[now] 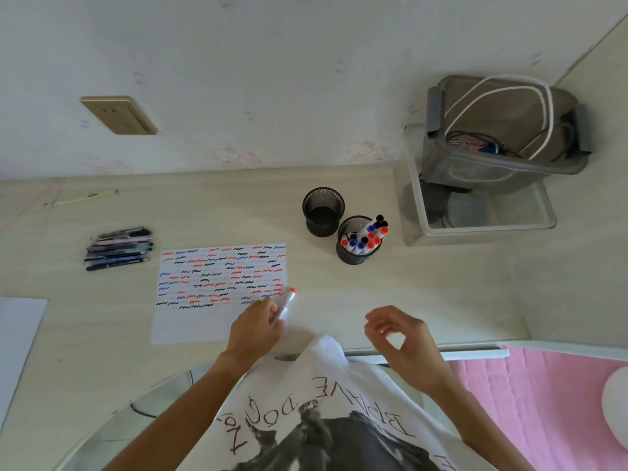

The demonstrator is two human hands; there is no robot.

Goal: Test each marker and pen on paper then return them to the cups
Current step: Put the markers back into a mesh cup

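Two black mesh pen cups [323, 212]: one [323, 212] shows nothing inside, the other [357, 246] is packed with markers. Markers in that cup [365, 235]: roughly a dozen caps visible, about five red, four blue, three or four black; exact count unclear, they overlap. One red-capped marker [287, 304] out of the cup, in the left hand [255, 329]. One pile of pens [119, 248] on the desk, about eight to ten, too stacked to count exactly. One sheet of paper [217, 321] covered in red, blue and black squiggles. Two hands: left, right [399, 334]. Two clear plastic bins [475, 229], one grey [503, 164] sitting in the other. One wall socket [119, 115].
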